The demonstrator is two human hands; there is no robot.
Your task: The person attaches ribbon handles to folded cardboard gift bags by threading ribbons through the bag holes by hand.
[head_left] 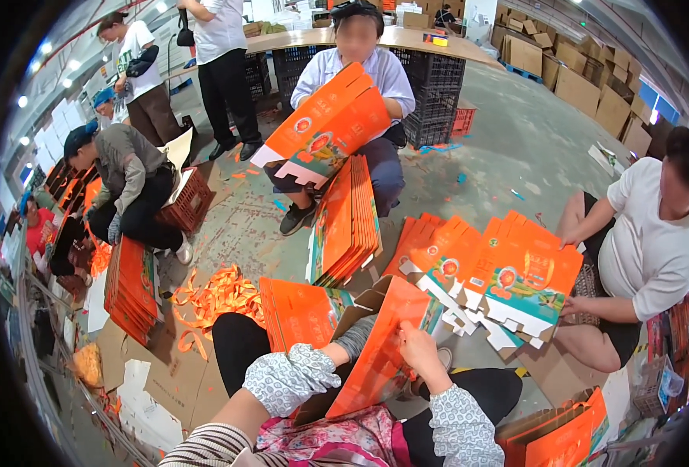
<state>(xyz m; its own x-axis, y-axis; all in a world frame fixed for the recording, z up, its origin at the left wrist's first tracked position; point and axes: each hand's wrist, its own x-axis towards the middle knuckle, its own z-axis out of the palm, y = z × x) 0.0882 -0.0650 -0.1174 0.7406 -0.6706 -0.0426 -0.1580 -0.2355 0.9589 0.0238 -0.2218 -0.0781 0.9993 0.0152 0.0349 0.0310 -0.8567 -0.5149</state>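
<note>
An orange printed cardboard carton (379,354) stands tilted across my lap, its panels partly spread. My left hand (354,339), in a grey knit glove, reaches in between the panels; its fingers are hidden there. My bare right hand (424,354) is closed against the outer face of the front panel, fingers pinched together. What they pinch is too small to make out. Patterned sleeve covers are on both my forearms. Beyond the carton, to the left, another orange carton panel (301,311) leans by my knee. A heap of orange ribbon straps (224,300) lies on the floor beside it.
Ahead, a seated person holds an orange carton (333,128) over a leaning stack of flat cartons (348,222). At right, another person handles fanned cartons (523,268). More cartons stand at left (130,292) and near my right knee (566,436). Black crates (434,97) support a table.
</note>
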